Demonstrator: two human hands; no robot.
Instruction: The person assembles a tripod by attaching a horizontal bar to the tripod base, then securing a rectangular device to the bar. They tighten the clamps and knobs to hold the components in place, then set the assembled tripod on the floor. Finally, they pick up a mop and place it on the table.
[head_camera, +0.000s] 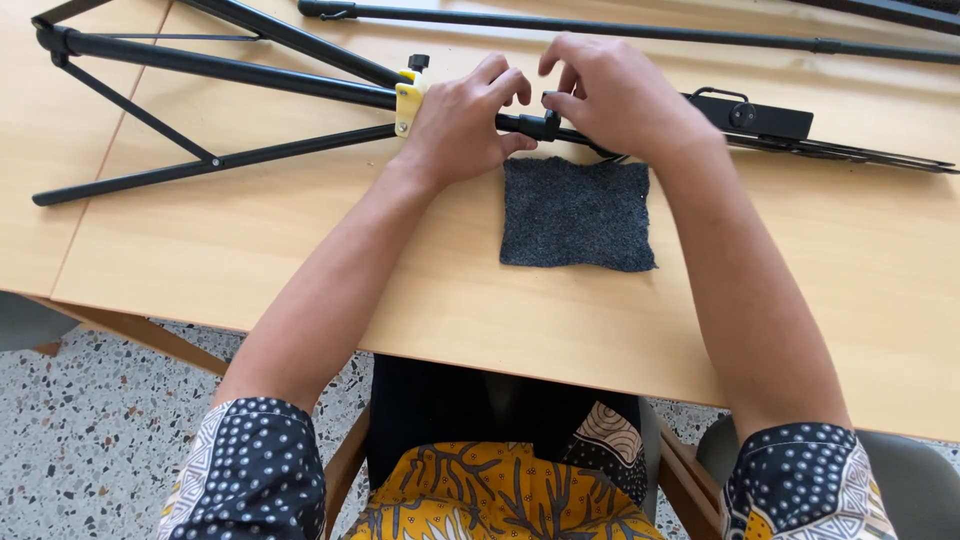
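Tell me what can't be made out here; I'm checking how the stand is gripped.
Head view only:
- Black metal stand tube: the stretch under the left hand is covered by it.
- Small black clamp knob: partly hidden by the right hand.
- Folded black tray: its far end is cut off by the right edge.

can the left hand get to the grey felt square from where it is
Probably yes. The left hand grips the black stand tube just beyond the grey felt square, which lies bare on the wooden table. Nothing sits between them; the right hand is off to its side.
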